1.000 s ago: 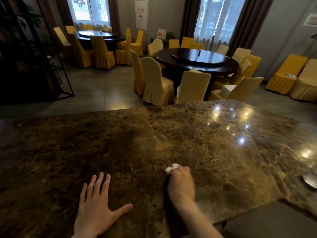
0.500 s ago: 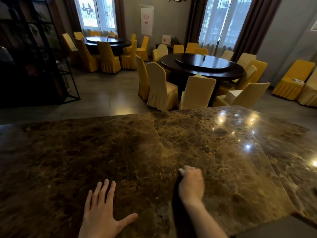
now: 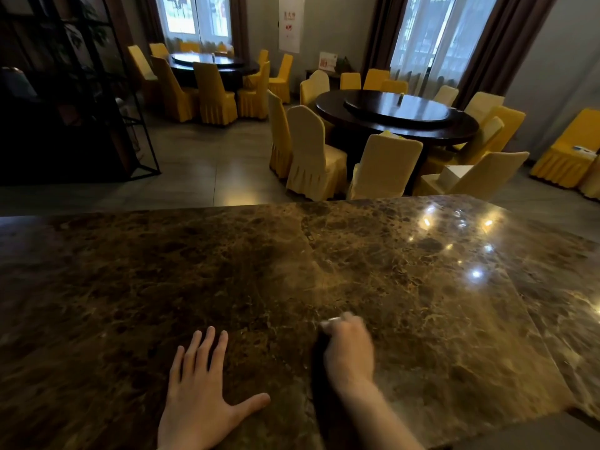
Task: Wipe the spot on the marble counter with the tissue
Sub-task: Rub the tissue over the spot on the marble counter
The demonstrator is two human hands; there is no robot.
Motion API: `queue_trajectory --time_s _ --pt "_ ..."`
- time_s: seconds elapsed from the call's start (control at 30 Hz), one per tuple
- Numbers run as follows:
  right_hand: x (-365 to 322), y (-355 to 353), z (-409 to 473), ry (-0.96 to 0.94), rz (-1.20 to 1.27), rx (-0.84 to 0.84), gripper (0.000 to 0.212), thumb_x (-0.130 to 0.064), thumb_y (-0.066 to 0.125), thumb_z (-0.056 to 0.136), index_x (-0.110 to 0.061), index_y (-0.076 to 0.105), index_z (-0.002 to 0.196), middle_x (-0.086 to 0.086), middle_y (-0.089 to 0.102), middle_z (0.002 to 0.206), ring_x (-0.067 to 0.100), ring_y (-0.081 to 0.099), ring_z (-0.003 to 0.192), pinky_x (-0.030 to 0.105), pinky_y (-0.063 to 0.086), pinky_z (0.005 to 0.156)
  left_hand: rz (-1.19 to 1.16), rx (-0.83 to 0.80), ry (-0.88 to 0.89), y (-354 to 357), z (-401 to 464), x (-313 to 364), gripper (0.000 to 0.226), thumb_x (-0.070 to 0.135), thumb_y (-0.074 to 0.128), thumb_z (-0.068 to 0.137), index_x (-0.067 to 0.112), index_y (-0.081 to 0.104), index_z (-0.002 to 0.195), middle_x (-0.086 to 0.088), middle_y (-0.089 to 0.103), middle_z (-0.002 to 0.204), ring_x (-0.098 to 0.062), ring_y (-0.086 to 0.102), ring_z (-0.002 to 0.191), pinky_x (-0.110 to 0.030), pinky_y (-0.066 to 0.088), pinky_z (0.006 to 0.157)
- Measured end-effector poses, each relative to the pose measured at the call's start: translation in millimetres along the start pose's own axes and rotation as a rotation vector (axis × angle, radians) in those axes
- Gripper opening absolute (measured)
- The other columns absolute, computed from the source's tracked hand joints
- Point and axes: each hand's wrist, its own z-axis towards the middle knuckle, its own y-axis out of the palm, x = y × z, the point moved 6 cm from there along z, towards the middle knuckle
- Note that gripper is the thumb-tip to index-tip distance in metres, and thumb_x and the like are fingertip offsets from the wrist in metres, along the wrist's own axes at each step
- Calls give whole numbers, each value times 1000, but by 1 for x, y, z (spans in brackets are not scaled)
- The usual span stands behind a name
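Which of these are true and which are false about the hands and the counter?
1. The left hand lies flat with fingers spread on the marble counter. True.
2. The right hand is closed around a tissue. True.
3. The tissue is green. False: the bit peeking out by the fingers is white.
4. The chairs behind the counter are blue. False: they wear yellow and cream covers.
5. The round table is dark. True.

One head-worn wide-angle view looks forward and down, close over the marble counter [image 3: 227, 271], dining room beyond
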Motion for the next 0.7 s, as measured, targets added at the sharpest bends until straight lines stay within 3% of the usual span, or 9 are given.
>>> queue_trajectory --time_s 0.1,0.17,0.23,0.37,0.43,0.5,0.6,0.67,0.7 --pt "-65 37 -46 -353 75 -200 16 -20 64 96 -26 75 105 -6 61 98 12 51 95 22 40 74 7 3 0 3 2 -1 146 116 4 40 30 -27 153 3 -21 171 -18 -24 156 -49 -10 130" --pt "-61 37 -54 -463 112 -305 17 -31 60 98 -26 76 102 -5 62 93 15 51 92 26 38 70 10 15 3 4 2 -2 146 116 4 40 30 -27 153 4 -21 171 -18 -24 156 -49 -10 130" --pt "-26 19 -37 -355 102 -255 24 -38 57 100 -24 77 96 -6 65 91 13 56 93 28 42 74 -4 26 2 5 2 -3 145 117 7 42 30 -28 153 5 -21 171 -17 -24 156 -48 -12 130" --pt "77 -38 10 222 11 43 26 -28 63 98 -13 80 87 5 69 87 26 67 87 34 48 72 -33 55 15 4 1 -2 146 117 11 45 31 -21 158 6 -20 171 -16 -24 156 -48 -13 129" --pt "67 -34 12 287 -16 117 21 -20 63 97 -10 78 88 6 67 90 26 65 88 33 48 71 -32 52 18 5 0 -3 146 117 12 47 31 -18 160 5 -20 172 -16 -24 156 -48 -13 129" --pt "15 -8 0 127 4 66 13 -16 64 96 -18 75 91 -2 64 94 16 61 93 24 45 75 -30 59 15 5 1 -3 145 116 11 47 30 -18 160 5 -20 172 -16 -24 155 -48 -12 130" --pt "-66 38 -42 -303 39 -130 13 -16 70 91 -26 76 97 -9 63 91 12 57 91 22 45 71 -9 66 16 6 1 -4 144 116 9 47 29 -21 158 4 -21 171 -17 -25 155 -48 -12 130" --pt "-63 38 -50 -475 48 -245 12 -28 68 94 -30 76 102 -10 63 91 11 56 91 22 42 69 -18 76 16 6 1 -5 143 116 11 47 30 -23 157 4 -21 171 -16 -26 155 -47 -12 130" --pt "-42 27 -43 -443 46 -216 12 -31 67 95 -32 75 103 -11 65 93 9 57 93 21 42 72 -32 80 19 6 1 -5 143 116 12 47 30 -22 157 5 -20 171 -15 -26 155 -47 -12 130"
